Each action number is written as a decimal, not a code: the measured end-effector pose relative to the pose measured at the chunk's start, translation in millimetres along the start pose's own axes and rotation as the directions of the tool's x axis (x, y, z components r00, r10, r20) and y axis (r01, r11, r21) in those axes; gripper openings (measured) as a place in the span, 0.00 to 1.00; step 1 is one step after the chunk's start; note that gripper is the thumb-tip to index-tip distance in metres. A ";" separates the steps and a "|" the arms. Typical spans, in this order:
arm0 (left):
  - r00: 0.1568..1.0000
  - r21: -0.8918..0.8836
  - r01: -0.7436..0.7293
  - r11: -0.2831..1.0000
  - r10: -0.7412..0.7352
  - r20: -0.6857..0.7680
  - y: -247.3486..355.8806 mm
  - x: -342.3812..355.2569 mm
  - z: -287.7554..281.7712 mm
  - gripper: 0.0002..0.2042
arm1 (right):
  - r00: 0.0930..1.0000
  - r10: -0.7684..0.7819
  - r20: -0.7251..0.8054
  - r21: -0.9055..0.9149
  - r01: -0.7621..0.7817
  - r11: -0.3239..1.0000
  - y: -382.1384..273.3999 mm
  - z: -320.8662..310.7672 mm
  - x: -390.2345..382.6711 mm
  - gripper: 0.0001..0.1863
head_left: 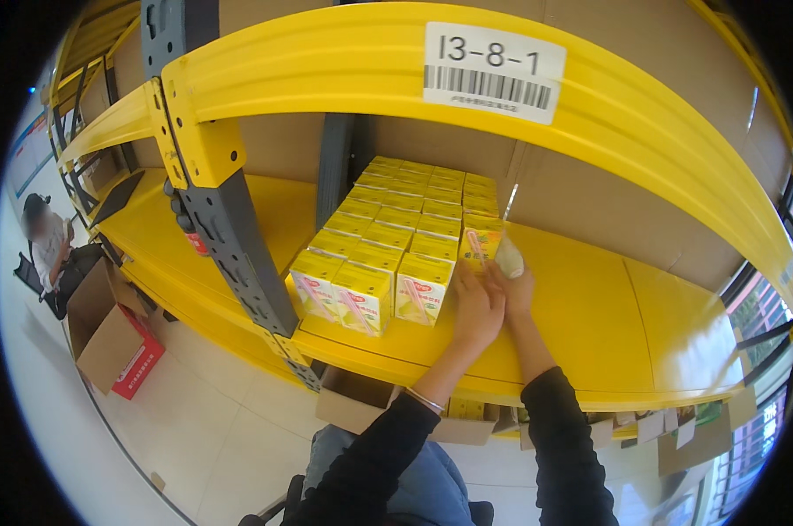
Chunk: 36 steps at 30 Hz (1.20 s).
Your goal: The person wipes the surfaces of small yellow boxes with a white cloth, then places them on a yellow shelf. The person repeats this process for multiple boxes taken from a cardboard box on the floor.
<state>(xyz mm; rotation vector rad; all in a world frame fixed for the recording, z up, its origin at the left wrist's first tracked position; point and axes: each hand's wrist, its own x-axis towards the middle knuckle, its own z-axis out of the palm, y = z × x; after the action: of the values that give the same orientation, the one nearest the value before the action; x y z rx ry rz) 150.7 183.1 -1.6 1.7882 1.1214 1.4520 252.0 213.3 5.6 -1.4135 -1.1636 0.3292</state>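
Several small yellow drink cartons (388, 237) stand in tight rows on a yellow metal shelf (589, 324). My left hand (475, 309) rests against the right side of the front carton (421, 289). My right hand (512, 279) holds one yellow carton (482, 241) at the right edge of the block, just behind the front row. Both forearms wear black sleeves, and a thin bracelet sits on my left wrist.
A yellow beam (642, 114) with a white barcode label (493, 70) crosses overhead. A grey upright post (239, 254) stands to the left. Open cardboard boxes (107, 333) lie on the floor at left, near a seated person (46, 245). More cardboard (361, 408) sits below the shelf.
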 end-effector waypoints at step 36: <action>0.999 0.177 -0.048 0.983 0.052 -0.017 1.4 -3.7 4.3 0.32 | 0.995 0.091 0.051 -0.189 -0.080 0.979 -8.1 -1.7 -2.7 0.23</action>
<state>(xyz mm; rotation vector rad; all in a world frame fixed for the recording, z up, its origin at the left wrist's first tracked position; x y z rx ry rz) 155.0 179.6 -3.3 1.9385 1.2590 1.4422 248.5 208.5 12.0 -1.6309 -1.2086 0.3306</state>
